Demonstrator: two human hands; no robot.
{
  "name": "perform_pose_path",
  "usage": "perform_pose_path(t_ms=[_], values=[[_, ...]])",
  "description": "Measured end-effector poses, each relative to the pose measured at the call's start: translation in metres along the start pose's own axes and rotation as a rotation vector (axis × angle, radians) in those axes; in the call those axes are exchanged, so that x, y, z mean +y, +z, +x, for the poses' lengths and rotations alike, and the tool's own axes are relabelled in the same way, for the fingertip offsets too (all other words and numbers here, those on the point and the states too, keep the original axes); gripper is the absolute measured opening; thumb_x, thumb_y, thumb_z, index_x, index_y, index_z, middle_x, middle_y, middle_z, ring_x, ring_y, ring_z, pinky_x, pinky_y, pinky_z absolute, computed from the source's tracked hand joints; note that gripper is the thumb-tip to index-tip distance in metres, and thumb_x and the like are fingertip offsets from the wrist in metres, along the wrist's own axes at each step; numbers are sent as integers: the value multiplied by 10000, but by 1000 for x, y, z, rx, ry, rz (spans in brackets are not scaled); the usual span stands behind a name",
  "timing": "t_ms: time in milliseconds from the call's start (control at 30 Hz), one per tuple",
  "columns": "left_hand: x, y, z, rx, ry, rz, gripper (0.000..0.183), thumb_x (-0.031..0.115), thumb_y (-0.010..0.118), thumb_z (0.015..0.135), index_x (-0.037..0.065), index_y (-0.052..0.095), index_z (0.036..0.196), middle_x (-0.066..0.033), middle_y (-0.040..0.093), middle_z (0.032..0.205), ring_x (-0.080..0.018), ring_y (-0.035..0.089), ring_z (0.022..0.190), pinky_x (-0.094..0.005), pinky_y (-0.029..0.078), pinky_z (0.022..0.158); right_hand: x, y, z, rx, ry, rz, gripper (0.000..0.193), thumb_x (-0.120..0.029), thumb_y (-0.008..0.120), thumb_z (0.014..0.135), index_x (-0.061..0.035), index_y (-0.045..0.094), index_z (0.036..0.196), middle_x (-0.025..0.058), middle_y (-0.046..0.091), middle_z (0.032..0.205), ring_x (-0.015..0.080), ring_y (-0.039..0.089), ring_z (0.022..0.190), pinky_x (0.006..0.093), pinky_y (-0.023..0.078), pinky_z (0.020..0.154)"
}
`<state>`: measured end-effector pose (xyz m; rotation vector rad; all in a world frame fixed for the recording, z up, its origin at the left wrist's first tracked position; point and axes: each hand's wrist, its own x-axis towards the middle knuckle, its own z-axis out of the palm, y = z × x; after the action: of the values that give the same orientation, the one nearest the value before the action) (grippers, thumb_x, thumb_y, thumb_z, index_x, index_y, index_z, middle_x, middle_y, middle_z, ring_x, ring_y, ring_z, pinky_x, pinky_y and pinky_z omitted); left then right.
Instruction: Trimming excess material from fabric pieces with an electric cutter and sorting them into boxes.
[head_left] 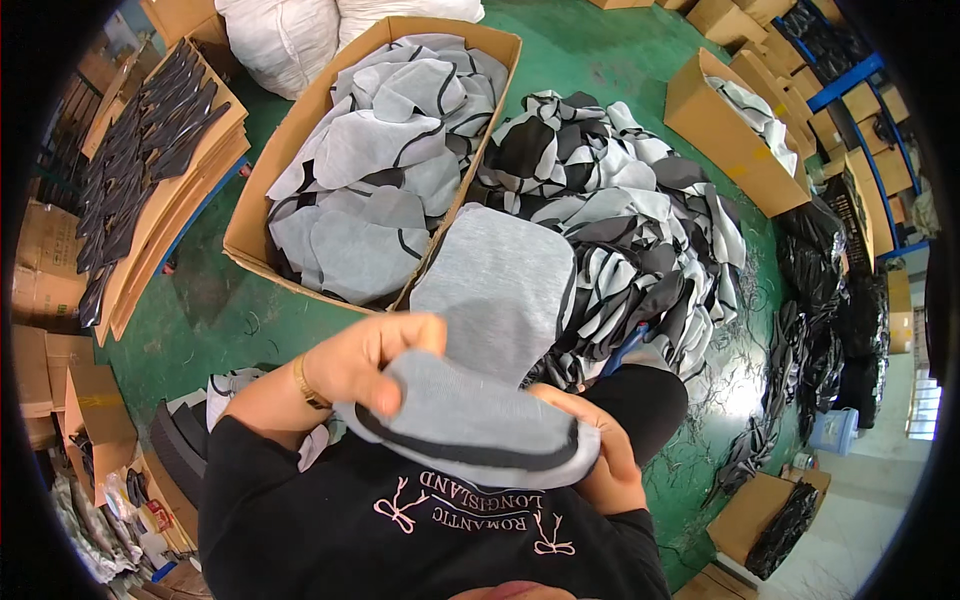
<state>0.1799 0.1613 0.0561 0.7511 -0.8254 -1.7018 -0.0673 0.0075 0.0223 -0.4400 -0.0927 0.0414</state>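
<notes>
Between my two hands, close to my chest, is a grey fabric piece (480, 410) with a rounded outline and a black band along its near edge. My left hand (375, 370) grips its left end, thumb on top and fingers curled behind. At the right end my right hand (600, 440) pinches it, with part of the fingers hidden beneath the cloth. Just beyond lies a larger flat grey panel (500, 280) with rounded corners and a dark edge, leaning by the carton.
A large open carton (250, 225) full of similar grey pieces stands ahead on the left. Right of it spreads a heap of grey and black fabric (640, 210). Stacked boards with black parts (150, 150) are far left. Another carton (740, 140) and black bags (820, 270) stand right.
</notes>
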Motion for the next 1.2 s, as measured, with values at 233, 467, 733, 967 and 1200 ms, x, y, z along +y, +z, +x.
perform_pose_path(t_ms=[233, 467, 733, 967, 1200], values=[[18, -48, 74, 758, 412, 358, 222, 304, 539, 947, 83, 542, 923, 45, 535, 854, -28, 488, 791, -201, 410, 720, -56, -39, 25, 836, -359, -423, 481, -341, 651, 853, 43, 566, 1130, 109, 636, 1025, 177, 626, 895, 296, 496, 811], [-14, -144, 150, 1028, 80, 849, 241, 227, 524, 932, -5, 543, 994, -127, 627, 876, -211, 591, 809, -327, 466, 744, -147, -168, 84, 1127, -128, -767, 304, -170, 527, 898, 5, 584, 1139, 106, 656, 987, 190, 631, 859, 316, 508, 773], [-114, -102, 76, 1129, 404, 786, 228, 146, 498, 915, 13, 525, 1099, -173, 635, 927, -305, 622, 898, -386, 471, 759, -66, -173, 53, 960, -153, -818, 235, -82, 462, 902, 15, 603, 1063, 46, 641, 980, 136, 592, 838, 254, 472, 748], [-91, -225, 79, 999, 26, 1221, 238, 162, 571, 840, 59, 602, 1053, -157, 647, 922, -334, 610, 884, -372, 484, 760, -103, -132, 63, 1166, -517, -1408, 230, -128, 532, 916, -4, 599, 1097, 50, 639, 1016, 137, 587, 878, 266, 458, 788], [-95, -255, 123, 474, -765, 1750, 549, 320, 702, 692, 75, 579, 1167, -139, 573, 1204, -326, 499, 1163, -426, 430, 931, -37, -69, 80, 589, -150, -2489, 582, -510, 509, 864, -126, 515, 1301, 129, 424, 1391, 310, 322, 1338, 552, 98, 1102]])
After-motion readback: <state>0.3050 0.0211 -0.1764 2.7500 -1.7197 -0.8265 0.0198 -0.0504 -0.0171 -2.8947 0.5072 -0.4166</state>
